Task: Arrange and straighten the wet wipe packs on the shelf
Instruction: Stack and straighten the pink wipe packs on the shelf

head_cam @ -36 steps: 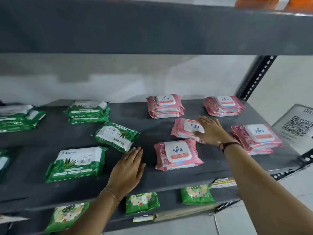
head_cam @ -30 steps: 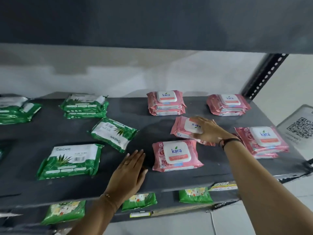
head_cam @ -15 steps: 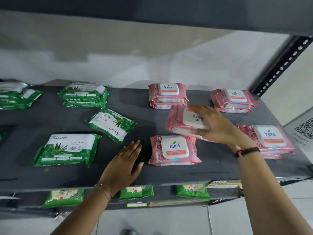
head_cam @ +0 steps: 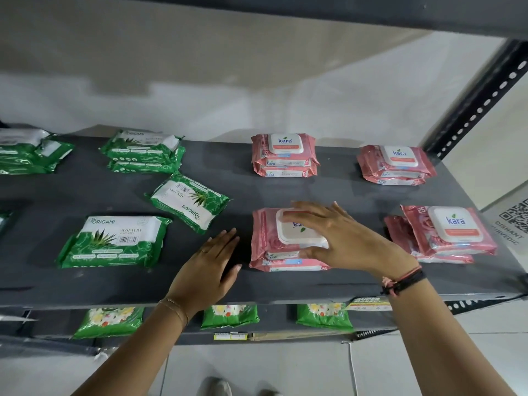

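Note:
My right hand (head_cam: pixel 345 238) grips a pink wipe pack (head_cam: pixel 267 232) that lies upside-down on top of another pink pack (head_cam: pixel 283 265) at the front middle of the dark shelf (head_cam: pixel 257 192). My left hand (head_cam: pixel 210 267) rests flat on the shelf just left of that stack, holding nothing. Pink stacks sit at the back middle (head_cam: pixel 284 154), back right (head_cam: pixel 395 164) and front right (head_cam: pixel 448 232). Green packs lie on the left: one straight at the front (head_cam: pixel 114 242), one skewed (head_cam: pixel 188 201) behind it, a stack (head_cam: pixel 144 151) at the back.
More green packs (head_cam: pixel 27 151) sit at the far left edge. A lower shelf holds green floral packs (head_cam: pixel 230 315). The upper shelf hangs close overhead. A perforated upright (head_cam: pixel 483 101) stands at the right, with a QR sign (head_cam: pixel 514 218) beside it.
My right hand lifted the loose pink pack from mid-shelf and brought it toward me onto the front pink pack. My left hand stayed flat on the shelf.

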`<state>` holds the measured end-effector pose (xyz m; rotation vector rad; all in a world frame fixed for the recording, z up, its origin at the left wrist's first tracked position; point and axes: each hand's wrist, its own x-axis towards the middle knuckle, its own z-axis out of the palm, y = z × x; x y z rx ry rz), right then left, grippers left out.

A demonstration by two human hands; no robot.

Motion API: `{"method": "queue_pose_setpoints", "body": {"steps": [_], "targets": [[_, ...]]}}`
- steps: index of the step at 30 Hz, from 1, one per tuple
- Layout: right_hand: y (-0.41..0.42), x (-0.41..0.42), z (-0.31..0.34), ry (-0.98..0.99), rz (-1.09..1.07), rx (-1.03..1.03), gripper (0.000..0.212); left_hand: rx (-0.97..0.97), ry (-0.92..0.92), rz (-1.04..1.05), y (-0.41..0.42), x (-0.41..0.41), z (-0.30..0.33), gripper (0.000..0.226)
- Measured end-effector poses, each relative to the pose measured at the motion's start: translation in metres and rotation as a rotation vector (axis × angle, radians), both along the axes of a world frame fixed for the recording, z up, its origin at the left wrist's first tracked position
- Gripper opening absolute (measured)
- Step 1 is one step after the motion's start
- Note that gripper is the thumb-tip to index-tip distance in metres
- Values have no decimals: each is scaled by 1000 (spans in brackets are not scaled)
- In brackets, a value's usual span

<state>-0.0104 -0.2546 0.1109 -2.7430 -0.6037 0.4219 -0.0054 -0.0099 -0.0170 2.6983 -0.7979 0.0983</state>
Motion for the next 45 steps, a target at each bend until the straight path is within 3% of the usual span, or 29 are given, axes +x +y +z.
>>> {"method": "queue_pose_setpoints", "body": {"steps": [9, 13, 16, 18, 30, 34, 45], "targets": [[20, -18, 5, -84, -235, -244, 59, -18, -17, -1, 1, -1, 0, 67], [16, -24, 13, -131, -166, -367, 38, 28, -18, 16, -1, 0, 0, 70], [4, -18, 20, -98, -45, -341, 77, 17, -12, 17, 1, 0, -1, 71], [1, -14, 18, -67, 45, -386, 86, -7, -13, 7, 1, 0, -1, 69], [12, -14, 5, -160, -159, -232, 82, -61, -19, -31, 2, 0, 2, 64], [6, -9, 4, -79, -74, -263, 95, -53, -12, -21, 2, 0, 0, 62], [6, -5, -4, -165, -72, -222, 85, -17, -28, 0, 1, 1, -4, 58]]}}
